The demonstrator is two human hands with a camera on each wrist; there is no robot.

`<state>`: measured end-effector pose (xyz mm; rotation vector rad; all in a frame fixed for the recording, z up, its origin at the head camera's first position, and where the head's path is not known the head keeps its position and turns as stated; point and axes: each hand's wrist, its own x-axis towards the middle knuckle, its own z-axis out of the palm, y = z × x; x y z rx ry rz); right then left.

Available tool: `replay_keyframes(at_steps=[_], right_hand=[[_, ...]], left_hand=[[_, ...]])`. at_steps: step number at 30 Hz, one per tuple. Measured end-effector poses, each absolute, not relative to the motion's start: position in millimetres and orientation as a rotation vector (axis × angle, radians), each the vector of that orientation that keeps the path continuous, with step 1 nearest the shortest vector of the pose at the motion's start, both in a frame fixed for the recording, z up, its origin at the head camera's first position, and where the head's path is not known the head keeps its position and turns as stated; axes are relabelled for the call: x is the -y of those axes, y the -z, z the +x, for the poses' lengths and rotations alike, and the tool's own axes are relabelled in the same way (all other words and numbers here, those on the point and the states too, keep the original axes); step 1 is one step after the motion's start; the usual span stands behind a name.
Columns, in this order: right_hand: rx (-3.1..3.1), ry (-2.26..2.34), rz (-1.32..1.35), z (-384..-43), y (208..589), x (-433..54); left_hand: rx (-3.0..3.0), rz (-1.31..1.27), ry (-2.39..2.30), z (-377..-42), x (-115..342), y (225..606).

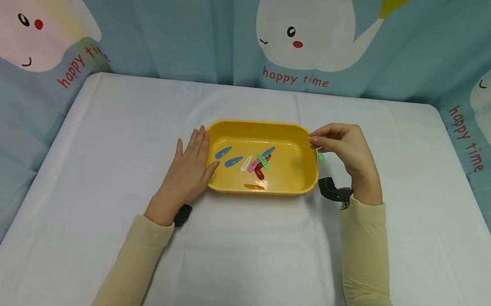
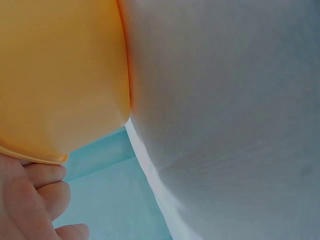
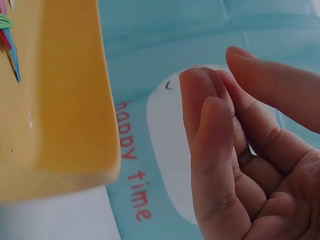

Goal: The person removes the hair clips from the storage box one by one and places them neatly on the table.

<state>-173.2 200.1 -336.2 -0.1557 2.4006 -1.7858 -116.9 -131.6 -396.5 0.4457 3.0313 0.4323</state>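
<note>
A yellow plastic tray (image 1: 288, 175) stands on the white tabletop with several snap hair clips inside. Two blue hair clips (image 1: 233, 161) lie at its left. A green hair clip (image 1: 263, 161) overlaps red, pink and blue ones in the middle, beside a white hair clip (image 1: 246, 163). Toward the near wall lies an orange hair clip (image 1: 254, 187). Another green hair clip (image 1: 321, 158) shows just outside the tray's right end. My left hand (image 1: 185, 171) rests along the tray's left rim, fingers straight. My right hand (image 1: 341, 146), loosely bent, hovers at the right rim, thumb apart from the fingers and holding nothing.
White cloth covers the table (image 1: 233, 262). Light blue curtains (image 1: 187, 25) with printed whales stand behind it and at both sides. A black wrist device (image 1: 334, 189) sticks out from the right wrist close to the tray's near right corner.
</note>
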Motion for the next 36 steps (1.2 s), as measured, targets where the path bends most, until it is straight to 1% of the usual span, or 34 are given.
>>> replay_keyframes(at_steps=[8, 17, 28, 36], right_hand=[[-2.385, 1.700, -0.205, -178.4, 335.5, -182.6], [-2.326, 1.602, -0.359, -179.3, 337.8, -159.4], [-2.328, 1.481, -0.440, -185.8, 342.8, -134.7], [-2.313, 1.383, -0.450, -193.9, 347.6, -126.7]], left_hand=[[-3.026, 0.444, -0.425, -116.3, 132.3, 395.2], [-3.019, 0.470, -0.476, -115.9, 135.0, 396.5], [-3.023, 0.454, -0.474, -115.4, 134.0, 396.2], [-3.015, 0.450, -0.454, -115.8, 133.1, 395.9]])
